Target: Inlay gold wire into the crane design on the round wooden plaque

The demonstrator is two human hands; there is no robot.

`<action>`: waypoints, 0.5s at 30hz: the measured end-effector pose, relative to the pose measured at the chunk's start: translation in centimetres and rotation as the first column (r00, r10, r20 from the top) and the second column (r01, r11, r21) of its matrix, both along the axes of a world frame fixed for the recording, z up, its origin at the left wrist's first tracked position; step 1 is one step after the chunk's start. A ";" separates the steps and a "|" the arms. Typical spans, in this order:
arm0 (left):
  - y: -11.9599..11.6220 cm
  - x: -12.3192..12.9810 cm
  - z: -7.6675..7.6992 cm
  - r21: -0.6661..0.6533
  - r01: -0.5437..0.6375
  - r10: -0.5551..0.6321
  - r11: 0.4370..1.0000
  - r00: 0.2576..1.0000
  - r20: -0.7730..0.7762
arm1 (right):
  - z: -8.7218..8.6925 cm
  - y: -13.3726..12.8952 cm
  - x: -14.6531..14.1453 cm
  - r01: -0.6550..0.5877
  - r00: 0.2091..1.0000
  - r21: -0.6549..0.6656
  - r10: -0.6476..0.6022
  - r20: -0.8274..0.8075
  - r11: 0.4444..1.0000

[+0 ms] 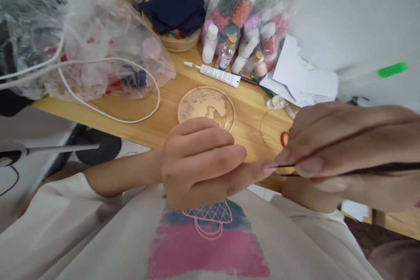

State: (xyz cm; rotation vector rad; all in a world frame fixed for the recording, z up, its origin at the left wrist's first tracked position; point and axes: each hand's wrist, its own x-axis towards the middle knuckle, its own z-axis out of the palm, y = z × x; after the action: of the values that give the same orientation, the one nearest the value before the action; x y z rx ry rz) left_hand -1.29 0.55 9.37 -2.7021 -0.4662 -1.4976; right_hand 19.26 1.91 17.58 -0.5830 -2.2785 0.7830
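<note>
My right hand (354, 148) is closed around dark, slim tweezers (377, 169), which lie level and point left. Their tip meets the fingertip of my left hand (203, 162). On that hand the index finger reaches right while the other fingers are curled in; its thumb is hidden, and anything tiny at the fingertip is too small to make out. Behind my left hand lies a round wooden disc (206, 100) with a carved wave pattern and gold lines, its near edge covered by my knuckles. A thin gold-coloured wire (261, 127) curves over the table beside it.
A white glue tube (219, 74) lies behind the disc, before several small bottles (210, 43). Plastic bags (98, 43) and a looping white cable (131, 121) occupy the left. White papers (298, 74), an orange ring-shaped handle (285, 138) and a blurred green-tipped object (393, 70) are at right.
</note>
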 end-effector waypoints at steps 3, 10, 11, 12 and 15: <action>-0.3 -0.1 0.1 -0.029 -0.012 0.012 1.000 1.000 -0.019 | -0.1 0.2 0.2 -0.033 0.999 0.005 0.033 -0.001 0.999; -0.3 -0.2 0.3 -0.033 -0.009 0.008 0.999 0.999 -0.037 | -0.5 0.1 0.4 -0.054 0.998 0.007 0.054 0.029 0.999; -0.3 -0.3 0.3 -0.029 -0.004 0.003 1.000 0.999 -0.046 | -0.4 0.0 0.3 -0.044 0.999 0.001 0.044 0.030 0.999; -0.3 -0.3 0.4 -0.028 -0.001 -0.001 1.000 0.999 -0.052 | -0.4 0.0 0.2 -0.029 0.999 -0.009 0.029 0.030 1.000; -0.2 -0.4 0.3 -0.029 0.001 -0.003 1.000 0.998 -0.064 | -0.1 0.1 0.1 0.004 1.000 -0.029 -0.003 0.025 1.000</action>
State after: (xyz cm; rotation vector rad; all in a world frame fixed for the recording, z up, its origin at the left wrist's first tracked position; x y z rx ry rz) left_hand -1.67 0.39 9.71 -2.7633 -0.4867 -1.4099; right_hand 19.34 1.97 17.50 -0.6129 -2.2919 0.8124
